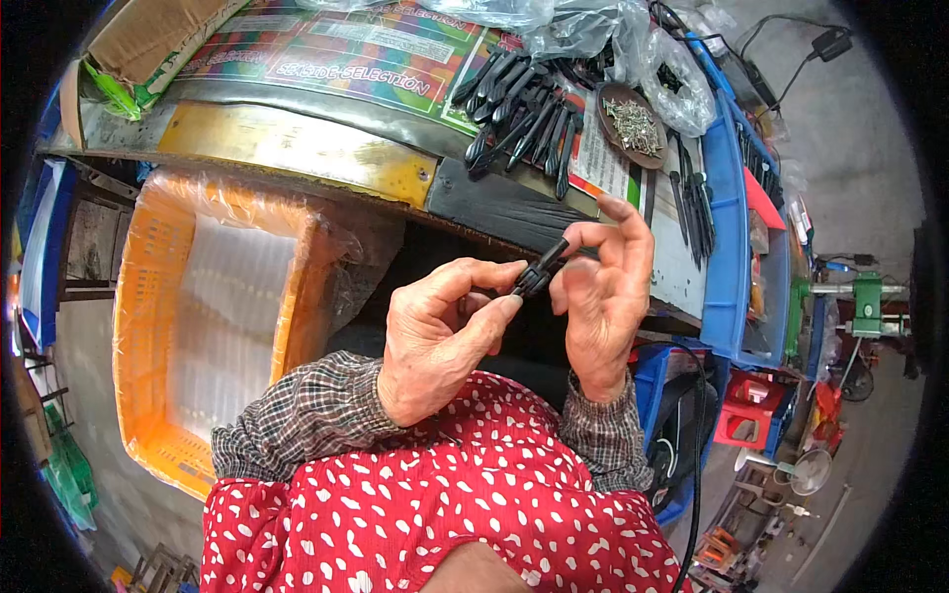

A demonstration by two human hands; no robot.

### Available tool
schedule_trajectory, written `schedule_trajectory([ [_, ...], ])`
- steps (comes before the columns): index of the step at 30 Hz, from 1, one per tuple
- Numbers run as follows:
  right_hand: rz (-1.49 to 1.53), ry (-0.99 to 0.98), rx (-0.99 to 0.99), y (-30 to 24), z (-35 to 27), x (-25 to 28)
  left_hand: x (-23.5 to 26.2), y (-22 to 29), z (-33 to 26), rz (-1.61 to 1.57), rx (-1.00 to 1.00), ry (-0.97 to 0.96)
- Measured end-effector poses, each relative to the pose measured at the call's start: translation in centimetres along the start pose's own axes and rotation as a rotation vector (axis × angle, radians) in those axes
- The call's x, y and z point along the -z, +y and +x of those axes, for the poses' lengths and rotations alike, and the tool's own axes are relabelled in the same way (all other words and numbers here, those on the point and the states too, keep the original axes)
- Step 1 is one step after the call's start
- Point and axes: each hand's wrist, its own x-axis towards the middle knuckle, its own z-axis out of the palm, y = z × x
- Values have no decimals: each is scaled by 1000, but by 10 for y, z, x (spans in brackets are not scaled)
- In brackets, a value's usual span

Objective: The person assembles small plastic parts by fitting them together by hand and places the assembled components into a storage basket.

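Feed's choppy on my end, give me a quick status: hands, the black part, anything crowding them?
Left hand and right hand both pinch one small black plastic part. Held above the lap, off the bench. Nothing between hands; pile of black handles lies beyond.

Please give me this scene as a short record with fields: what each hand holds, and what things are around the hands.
Left hand: grips the lower end of a small black plastic handle piece.
Right hand: pinches the upper end of the same piece with its fingertips.
Workbench: pile of black plastic handles; round brown dish of small metal screws; clear plastic bags.
Left side: orange plastic crate lined with clear film.
Right side: blue plastic tray.
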Motion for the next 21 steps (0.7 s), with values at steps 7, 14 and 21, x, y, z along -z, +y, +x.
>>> schedule_trajectory([
  [7, -67, -51, 29, -2, -1, -4, 0, 1, -2, -2, -27, 6],
  [14, -121, -121, 48, 0, -7, -7, 0, 5, -2, -34, -13, -4],
  [21, -315, -29, 127, 0, -12, -4, 5, 3, -4, -8, -3, -1],
])
